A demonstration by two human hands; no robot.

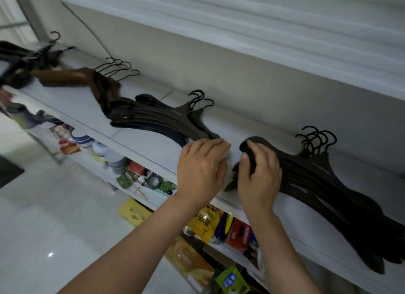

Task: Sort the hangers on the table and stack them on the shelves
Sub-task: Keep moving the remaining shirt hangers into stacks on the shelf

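Observation:
Several stacks of hangers lie on a white shelf (140, 144), hooks toward the wall. The rightmost stack of dark hangers (328, 184) has its left ends under my right hand (258, 173), whose fingers and thumb curl round those ends. My left hand (201, 166) rests on the shelf at the right end of the middle stack of dark hangers (157, 118), fingers fairly straight and touching it. A stack of brown wooden hangers (87, 79) lies further left, and another dark pile (24, 63) sits at the far left, blurred.
An upper shelf (263, 13) overhangs close above the hangers. Below the hanger shelf, lower shelves hold bowls (114, 158), packets (203, 223), a red box (238, 234) and tape rolls. The pale tiled floor (54, 228) lies to the left.

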